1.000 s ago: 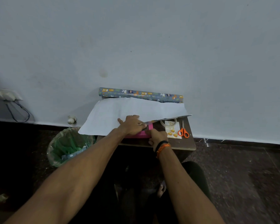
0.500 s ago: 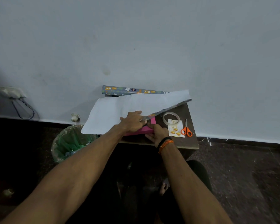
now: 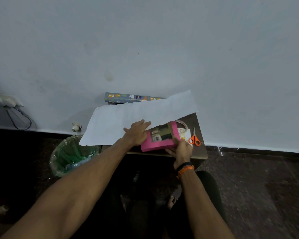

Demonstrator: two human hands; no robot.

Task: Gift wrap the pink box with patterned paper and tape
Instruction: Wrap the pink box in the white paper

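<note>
Sitting at the near edge of the small brown worktop [image 3: 199, 153] is one pink box [image 3: 158, 143], lying flat with a dark window in its lid; through the window several small items are showing, too blurred to name or count. One right hand [image 3: 180, 150] is gripping the box's near right corner, thumb on top and fingers curling beneath. One left hand [image 3: 138, 132] is lying palm down with fingers spread flat on the sheet of patterned paper [image 3: 141, 116], touching the box's left edge; the sheet is showing its white underside, overhanging the worktop's left side and lifting up at its right end above the box. One roll of patterned paper [image 3: 128, 98] is lying along the wall [image 3: 145, 40] behind the sheet, printed side out. One tape roll [image 3: 183, 125] is resting just beyond the box, partly hidden by it, beside one white card [image 3: 185, 134] carrying yellow spots. One pair of orange-handled scissors [image 3: 194, 138] is lying near the right edge. One bin [image 3: 72, 154], lined with a clear bag, is standing on the floor left of the worktop, holding green scraps and some pale bits. Two bands, one black and one orange, are circling the right wrist.
</note>
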